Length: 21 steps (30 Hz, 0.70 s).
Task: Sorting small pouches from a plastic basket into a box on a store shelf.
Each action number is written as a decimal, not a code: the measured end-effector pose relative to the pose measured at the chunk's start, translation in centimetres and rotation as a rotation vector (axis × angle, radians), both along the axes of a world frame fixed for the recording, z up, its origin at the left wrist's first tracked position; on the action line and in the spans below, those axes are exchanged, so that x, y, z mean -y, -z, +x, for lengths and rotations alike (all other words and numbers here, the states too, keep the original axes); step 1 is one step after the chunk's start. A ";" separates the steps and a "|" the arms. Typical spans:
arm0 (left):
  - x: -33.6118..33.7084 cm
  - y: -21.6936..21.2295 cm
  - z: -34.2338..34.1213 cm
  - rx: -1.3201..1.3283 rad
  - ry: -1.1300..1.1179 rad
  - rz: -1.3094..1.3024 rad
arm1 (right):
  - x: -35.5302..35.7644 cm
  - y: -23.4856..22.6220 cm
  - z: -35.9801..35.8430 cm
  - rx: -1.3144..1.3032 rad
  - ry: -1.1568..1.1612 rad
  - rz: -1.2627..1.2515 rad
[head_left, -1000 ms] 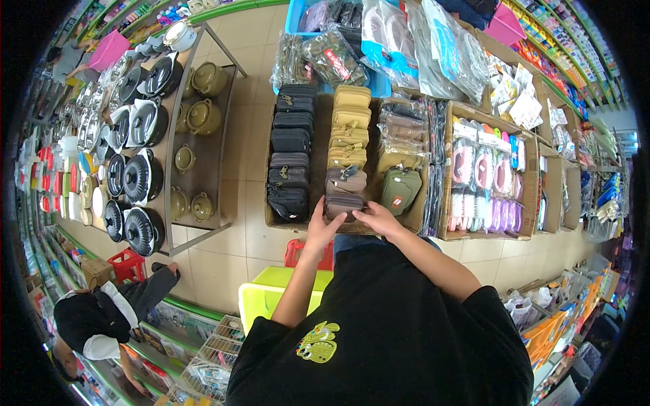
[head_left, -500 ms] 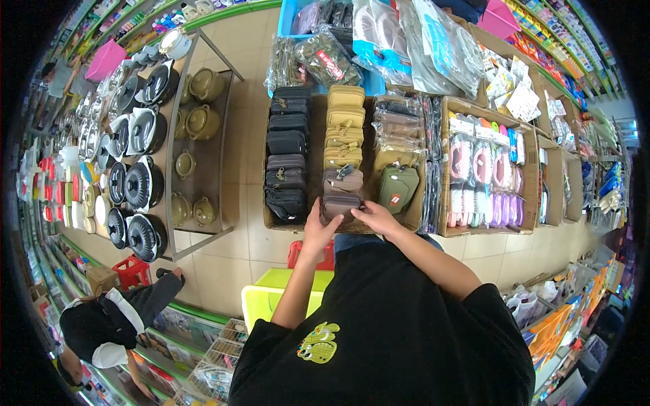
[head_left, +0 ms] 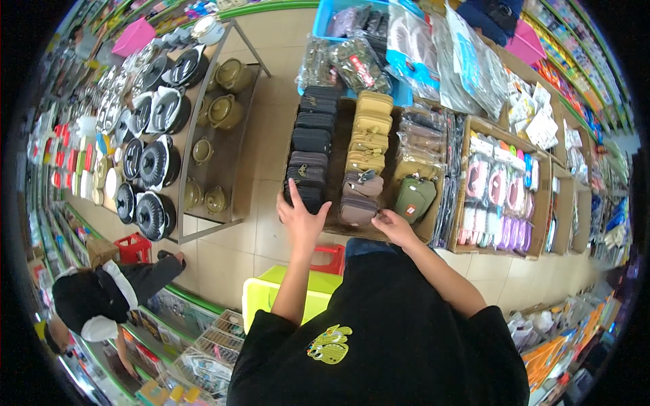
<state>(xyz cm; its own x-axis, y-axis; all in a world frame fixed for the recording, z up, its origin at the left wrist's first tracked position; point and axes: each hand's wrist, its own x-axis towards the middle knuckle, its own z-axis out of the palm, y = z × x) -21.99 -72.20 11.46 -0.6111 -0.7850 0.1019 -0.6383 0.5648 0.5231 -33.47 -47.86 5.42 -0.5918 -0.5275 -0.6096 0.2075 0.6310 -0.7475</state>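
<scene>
A cardboard box (head_left: 333, 231) in front of me holds rows of small zip pouches. My left hand (head_left: 301, 220) is open, thumb and fingers spread, over the front end of the row of black pouches (head_left: 311, 140). With its fingers closed at one corner, my right hand (head_left: 396, 228) grips the front brown pouch (head_left: 358, 210), which sits in the middle row. Behind it lie another brown pouch (head_left: 363, 183) and several tan pouches (head_left: 372, 126). A green pouch (head_left: 414, 199) stands to the right of the brown one, before several plastic-wrapped pouches (head_left: 421, 135).
Bagged goods fill a blue bin (head_left: 325, 20) behind the box. On the right stands a carton of pink and purple packaged items (head_left: 497, 183). A rack of pots (head_left: 159, 166) is at left, and a person (head_left: 101, 294) bends at lower left. A lime-green tub (head_left: 261, 291) sits beside me.
My left hand has let go of the front brown pouch and moved left to the black row, its fingers spreading. My right hand stays at the brown pouch. The whole view has shifted slightly.
</scene>
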 end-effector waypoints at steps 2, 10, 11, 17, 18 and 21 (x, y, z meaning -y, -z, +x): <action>0.1 0.9 -0.9 -0.027 0.019 -0.061 | -0.5 0.5 0.2 0.007 -0.006 0.022; 1.5 2.8 -3.5 -0.023 -0.041 -0.131 | -0.9 0.0 0.8 0.083 0.014 0.023; 1.5 2.9 -3.6 -0.029 -0.043 -0.129 | -1.1 0.6 0.8 0.100 0.015 0.018; 1.6 3.5 -3.4 -0.092 -0.031 -0.106 | -1.4 0.2 0.7 0.098 0.050 0.000; 1.5 3.5 -3.4 -0.092 -0.024 -0.105 | -1.4 0.1 0.7 0.100 0.048 0.008; 1.4 3.4 -3.8 -0.088 -0.013 -0.093 | -1.7 0.6 0.6 0.095 0.043 0.008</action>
